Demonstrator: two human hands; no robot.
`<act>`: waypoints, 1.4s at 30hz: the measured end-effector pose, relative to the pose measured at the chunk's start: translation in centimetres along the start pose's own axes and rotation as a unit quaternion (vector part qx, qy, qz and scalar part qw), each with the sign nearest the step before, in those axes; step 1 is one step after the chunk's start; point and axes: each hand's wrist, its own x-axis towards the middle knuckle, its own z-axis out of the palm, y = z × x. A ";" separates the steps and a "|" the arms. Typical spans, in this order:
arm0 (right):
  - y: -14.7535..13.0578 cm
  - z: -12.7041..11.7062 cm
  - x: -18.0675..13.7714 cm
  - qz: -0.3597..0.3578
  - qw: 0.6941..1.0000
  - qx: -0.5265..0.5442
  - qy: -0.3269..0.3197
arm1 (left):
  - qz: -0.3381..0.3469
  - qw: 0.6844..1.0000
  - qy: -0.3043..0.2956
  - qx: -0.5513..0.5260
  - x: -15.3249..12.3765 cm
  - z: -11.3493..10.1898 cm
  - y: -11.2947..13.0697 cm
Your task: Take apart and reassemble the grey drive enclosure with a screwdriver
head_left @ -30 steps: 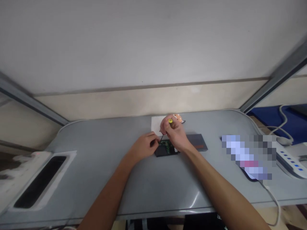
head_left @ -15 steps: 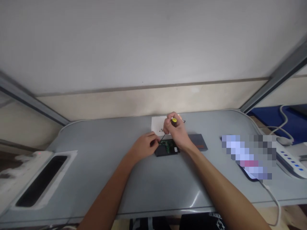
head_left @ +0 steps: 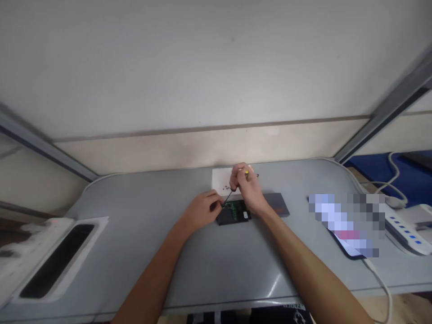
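Note:
A small black device point(head_left: 240, 217) with an exposed green circuit board lies flat on the grey table. At its far left corner the fingers of my left hand point(head_left: 204, 208) are closed together, gripping the edge; the thumb is partly hidden. My right hand point(head_left: 248, 186) is wrapped around a screwdriver point(head_left: 230, 195) with a yellow-ended handle. Its thin dark shaft slants down to the left, the tip at the board right beside my left fingertips. Whether the tip sits in a screw is too small to tell. Behind the device is a white sheet point(head_left: 218, 179) with several tiny dark screws.
A dark grey flat panel point(head_left: 277, 204) lies just right of the device. Farther right are a lit phone point(head_left: 353, 252) on a white cable and a power strip point(head_left: 403, 229). At left, a black phone-like slab point(head_left: 59, 261) rests on white paper. A wall stands behind the table.
The screwdriver handle has turned or tilted in my right hand, so less of its yellow end shows. My left hand keeps its place at the device. The view has shifted slightly.

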 end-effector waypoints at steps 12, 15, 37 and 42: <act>0.3 -0.1 -0.3 0.013 1.000 -0.005 -0.009 | 0.005 1.000 0.000 0.004 -0.1 0.1 -0.2; 0.2 0.1 0.0 0.027 0.999 0.031 -0.021 | 0.004 1.000 -0.002 0.013 0.0 0.1 -0.3; 0.3 -0.2 -0.2 0.040 0.996 0.080 -0.010 | 0.015 1.000 0.006 0.023 0.0 -0.1 0.1; 0.5 -0.4 -0.3 -0.024 0.997 -0.071 0.000 | 0.034 0.999 0.000 0.040 0.1 -0.2 -0.1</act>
